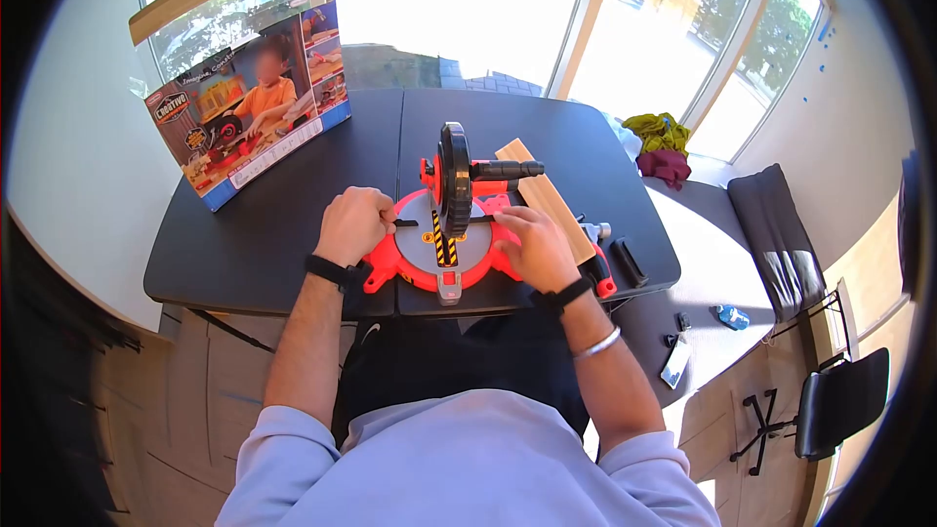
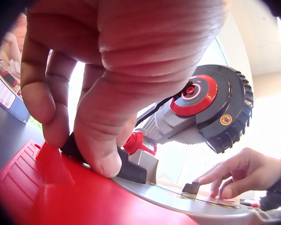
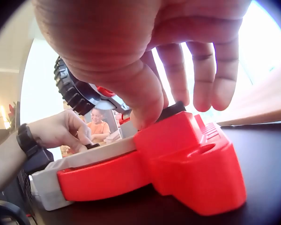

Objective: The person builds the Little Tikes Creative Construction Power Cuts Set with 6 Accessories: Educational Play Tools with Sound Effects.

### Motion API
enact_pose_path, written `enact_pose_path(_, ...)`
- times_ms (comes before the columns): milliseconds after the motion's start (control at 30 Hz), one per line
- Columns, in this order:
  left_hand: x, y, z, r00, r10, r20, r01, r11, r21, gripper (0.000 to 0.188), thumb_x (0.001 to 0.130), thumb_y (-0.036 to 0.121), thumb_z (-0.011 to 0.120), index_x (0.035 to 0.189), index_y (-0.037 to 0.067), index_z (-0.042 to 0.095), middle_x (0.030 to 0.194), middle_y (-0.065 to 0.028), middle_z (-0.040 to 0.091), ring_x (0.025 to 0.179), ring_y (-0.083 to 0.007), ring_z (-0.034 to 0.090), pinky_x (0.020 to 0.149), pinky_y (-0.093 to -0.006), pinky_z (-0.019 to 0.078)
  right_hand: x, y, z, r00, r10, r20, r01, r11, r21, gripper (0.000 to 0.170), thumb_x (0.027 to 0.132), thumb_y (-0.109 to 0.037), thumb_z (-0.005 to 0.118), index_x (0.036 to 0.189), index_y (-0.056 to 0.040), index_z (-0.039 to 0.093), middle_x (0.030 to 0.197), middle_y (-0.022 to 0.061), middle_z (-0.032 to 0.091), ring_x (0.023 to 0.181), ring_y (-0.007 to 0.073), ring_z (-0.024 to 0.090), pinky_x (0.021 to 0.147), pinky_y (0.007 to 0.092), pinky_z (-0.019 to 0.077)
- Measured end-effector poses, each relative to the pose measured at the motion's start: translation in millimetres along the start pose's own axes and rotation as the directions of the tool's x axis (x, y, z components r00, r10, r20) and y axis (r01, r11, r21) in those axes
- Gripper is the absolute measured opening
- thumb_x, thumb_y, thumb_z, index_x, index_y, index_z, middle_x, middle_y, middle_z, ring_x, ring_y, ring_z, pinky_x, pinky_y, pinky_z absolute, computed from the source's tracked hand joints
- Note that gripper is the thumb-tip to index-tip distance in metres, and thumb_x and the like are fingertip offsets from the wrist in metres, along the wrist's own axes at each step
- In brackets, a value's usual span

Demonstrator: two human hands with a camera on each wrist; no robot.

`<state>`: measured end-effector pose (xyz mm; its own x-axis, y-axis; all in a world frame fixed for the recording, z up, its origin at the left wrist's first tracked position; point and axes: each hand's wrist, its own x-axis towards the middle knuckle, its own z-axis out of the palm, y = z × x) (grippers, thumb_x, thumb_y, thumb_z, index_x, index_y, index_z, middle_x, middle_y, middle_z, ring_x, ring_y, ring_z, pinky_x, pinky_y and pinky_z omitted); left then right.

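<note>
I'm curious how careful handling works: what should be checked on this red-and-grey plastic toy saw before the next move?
1. Left hand pinching the left flat black plastic piece: ok.
2. Right hand pinching the right black piece: ok.
3. Both pieces locked in: cannot tell.
4. Saw's base resting on the black table: ok.
5. Fingers off the round black ridged guard: ok.
6. Pale wooden plank on the saw: not ok, beside it.
</note>
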<state>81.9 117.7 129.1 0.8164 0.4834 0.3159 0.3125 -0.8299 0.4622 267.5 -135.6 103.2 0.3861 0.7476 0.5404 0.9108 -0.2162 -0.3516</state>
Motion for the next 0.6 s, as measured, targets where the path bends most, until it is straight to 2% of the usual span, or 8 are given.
enact_pose_path(67,-1,1,-2,1.0,-0.009,0.001,0.009,1.0,0.01,0.012,0.076,-0.001,0.082,0.088,0.001,0.08,0.089,-0.0125,0.079,0.083,-0.0302,0.078,0.076,-0.0397,0.0602,-14,-2,-5,1.0,0.006,-0.005,-0.006,1.0,0.001,0.033,0.085,-0.009,0.082,0.118,-0.0055,0.08,0.121,0.0113,0.076,0.116,0.0374,0.067,0.098,0.0481,0.0573)
enact_pose_path(200,-4,4,-11,0.999,0.045,0.022,-0.046,0.997,0.062,0.015,0.077,0.007,0.087,0.091,0.002,0.082,0.091,-0.0132,0.078,0.084,-0.0292,0.078,0.076,-0.0399,0.0597,-35,-2,-35,0.997,-0.004,-0.076,0.005,1.0,0.019,0.027,0.082,-0.009,0.087,0.108,-0.0039,0.079,0.114,0.0119,0.076,0.109,0.037,0.068,0.094,0.0468,0.0568)
enact_pose_path(267,-7,10,-24,0.995,0.091,0.034,-0.094,0.99,0.101,0.018,0.077,0.01,0.088,0.092,0.003,0.082,0.091,-0.0131,0.078,0.083,-0.0286,0.077,0.076,-0.04,0.0592,-45,4,-58,0.98,0.088,-0.178,-0.097,0.994,-0.045,0.028,0.081,-0.009,0.088,0.106,-0.0029,0.079,0.112,0.0127,0.077,0.108,0.0369,0.068,0.094,0.0461,0.0564)
enact_pose_path(333,-10,19,-40,0.993,0.112,-0.033,-0.11,0.993,0.053,0.023,0.077,0.016,0.091,0.094,0.003,0.082,0.088,-0.0127,0.076,0.075,-0.0268,0.074,0.072,-0.0399,0.0577,-57,18,-78,0.956,0.134,-0.26,-0.169,0.979,-0.118,0.026,0.081,-0.008,0.088,0.105,-0.002,0.079,0.111,0.0146,0.077,0.106,0.0378,0.069,0.094,0.0468,0.0553)
enact_pose_path(367,-10,20,-44,0.994,0.106,-0.037,-0.106,0.994,0.014,0.023,0.079,0.024,0.09,0.093,0.007,0.083,0.086,-0.0121,0.073,0.079,-0.033,0.073,0.073,-0.0442,0.0563,-63,23,-89,0.937,0.203,-0.285,-0.238,0.967,-0.093,0.025,0.082,-0.008,0.088,0.104,-0.0023,0.079,0.11,0.0147,0.077,0.105,0.0377,0.069,0.094,0.0463,0.0556)
enact_pose_path(467,-14,34,-52,0.995,0.097,-0.007,-0.097,0.993,-0.064,0.024,0.078,0.022,0.092,0.093,0.005,0.081,0.083,-0.0125,0.072,0.077,-0.0306,0.073,0.071,-0.0421,0.0556,-84,42,-113,0.873,0.343,-0.346,-0.377,0.926,-0.034,0.023,0.082,-0.009,0.087,0.103,-0.0026,0.079,0.106,0.0145,0.078,0.102,0.0369,0.07,0.092,0.045,0.0563)
enact_pose_path(500,-16,35,-50,0.986,0.164,-0.016,-0.165,0.984,-0.063,0.026,0.078,0.01,0.092,0.099,-0.001,0.08,0.083,-0.0117,0.072,0.068,-0.0207,0.07,0.065,-0.0337,0.0549,-91,48,-118,0.84,0.397,-0.37,-0.428,0.904,0.0,0.022,0.083,-0.009,0.087,0.102,-0.0027,0.079,0.105,0.0143,0.078,0.101,0.0362,0.07,0.09,0.0443,0.0566)
enact_pose_path(600,-14,33,-39,0.969,0.246,0.03,-0.244,0.967,-0.073,0.03,0.077,0.011,0.092,0.101,-0.002,0.08,0.085,-0.0132,0.073,0.068,-0.0222,0.069,0.067,-0.0349,0.0557,-106,63,-130,0.814,0.427,-0.393,-0.484,0.873,-0.054,0.021,0.083,-0.011,0.087,0.102,-0.0025,0.08,0.102,0.0138,0.078,0.099,0.0348,0.071,0.088,0.0429,0.057)
